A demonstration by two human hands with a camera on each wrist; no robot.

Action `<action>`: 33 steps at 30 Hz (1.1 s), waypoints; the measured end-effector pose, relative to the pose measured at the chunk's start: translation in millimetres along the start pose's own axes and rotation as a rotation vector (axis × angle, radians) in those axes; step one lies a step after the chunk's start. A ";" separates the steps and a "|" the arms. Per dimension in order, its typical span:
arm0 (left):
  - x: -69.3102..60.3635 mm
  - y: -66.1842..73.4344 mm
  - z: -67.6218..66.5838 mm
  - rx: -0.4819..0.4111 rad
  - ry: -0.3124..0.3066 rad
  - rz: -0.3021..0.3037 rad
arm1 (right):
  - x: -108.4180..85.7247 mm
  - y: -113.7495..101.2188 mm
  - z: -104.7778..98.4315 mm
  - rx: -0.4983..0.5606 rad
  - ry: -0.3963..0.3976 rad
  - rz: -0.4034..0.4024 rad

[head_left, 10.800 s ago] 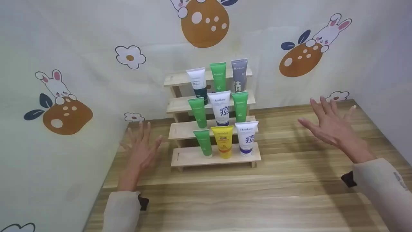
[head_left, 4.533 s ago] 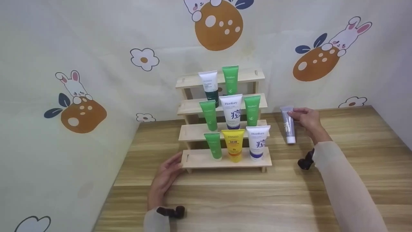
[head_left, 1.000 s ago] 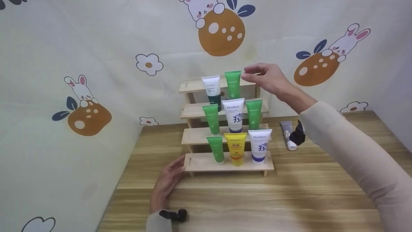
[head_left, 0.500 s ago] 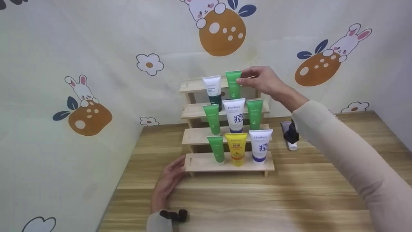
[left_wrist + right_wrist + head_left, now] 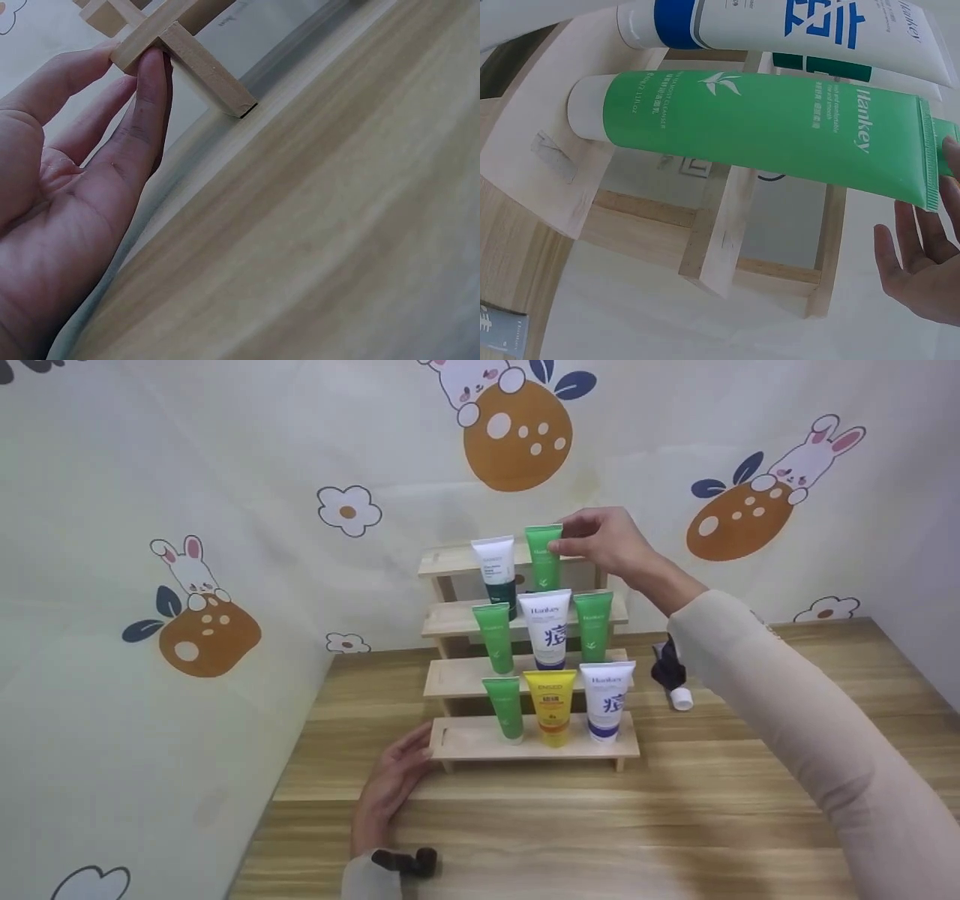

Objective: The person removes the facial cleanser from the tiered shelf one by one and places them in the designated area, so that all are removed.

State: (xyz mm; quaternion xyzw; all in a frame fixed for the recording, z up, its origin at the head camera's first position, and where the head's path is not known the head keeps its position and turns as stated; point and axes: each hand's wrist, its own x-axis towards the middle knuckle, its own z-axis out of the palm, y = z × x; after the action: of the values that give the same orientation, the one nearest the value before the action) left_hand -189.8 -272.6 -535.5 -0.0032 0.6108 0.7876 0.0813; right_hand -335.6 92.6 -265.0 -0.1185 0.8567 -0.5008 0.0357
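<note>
Green tube [image 5: 541, 574], upright in the rearmost row of the wooden rack [image 5: 461, 741], just right of the white-and-dark-green tube [image 5: 495, 566]; I can't see its foot, which is hidden behind the blue-lettered white tube [image 5: 544, 622]. The right grip [image 5: 609, 540] has it pinched near the top, thumb on the front face and fingers going behind; from the right wrist I get only a sliver past the nearer green tube [image 5: 757, 131]. I judge it light and soft-walled, liable to dent if I squeeze the middle, and its smooth skin may slide a little. The flat sealed end on top looks stiffest, so I favour a pinch there or just below. Breaking seems unlikely; brushing its close neighbours worries me more. The left grip [image 5: 394, 772] pinches the left end of the rack's lowest tier, useful steadying, as the slim wood looks light.
</note>
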 end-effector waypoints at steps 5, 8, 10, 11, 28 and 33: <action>0.3 -0.4 0.6 -0.002 -0.005 0.008 | 1.0 1.1 2.2 0.017 0.000 -0.006; -0.3 -0.8 0.7 -0.008 -0.010 0.005 | 1.6 2.4 3.9 0.030 -0.001 -0.005; -0.9 -0.8 0.8 -0.009 -0.004 0.001 | 1.8 3.2 5.1 0.033 0.006 0.001; -1.1 -0.8 0.8 -0.009 -0.003 0.000 | 1.9 3.6 5.6 0.035 0.011 0.005; -1.1 0.5 0.1 -0.026 0.013 -0.006 | 0.2 9.0 -13.8 0.117 0.075 -0.027; -1.1 0.5 0.3 0.000 0.024 -0.013 | -2.1 12.6 -31.7 0.183 0.101 -0.057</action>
State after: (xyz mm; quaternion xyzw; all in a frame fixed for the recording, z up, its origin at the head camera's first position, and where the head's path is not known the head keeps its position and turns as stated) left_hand -188.7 -272.6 -534.8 -0.0164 0.6115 0.7871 0.0792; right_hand -341.4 126.0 -260.3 -0.1137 0.8042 -0.5833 -0.0109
